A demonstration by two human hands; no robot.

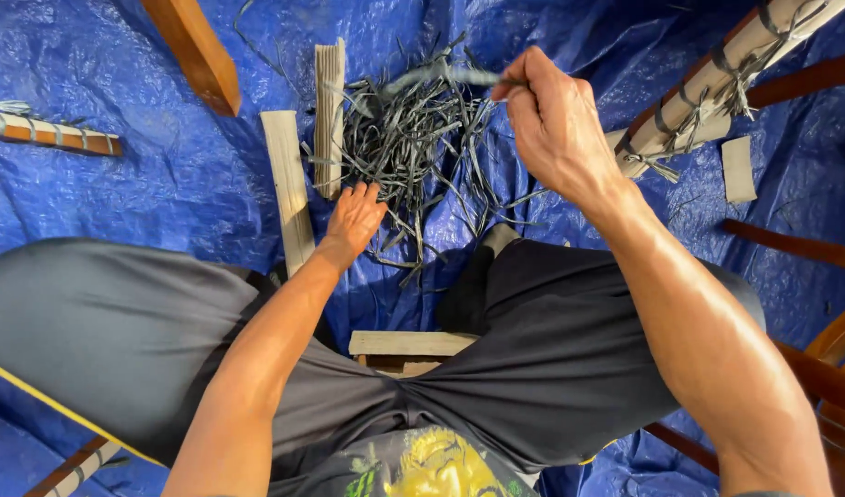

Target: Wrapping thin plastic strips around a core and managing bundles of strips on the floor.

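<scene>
- The right hand (553,120) is raised above the heap of dark strips (413,152), fingers pinched shut on one blurred strip (441,74)
- The left hand (353,221) reaches down with fingers spread open, fingertips touching the near edge of the heap
- The heap lies on the blue tarp (165,175), just right of a flat wooden slat (289,189) and a ribbed cardboard piece (329,115)
- A strip-wrapped wooden bar (717,78) lies at upper right
</scene>
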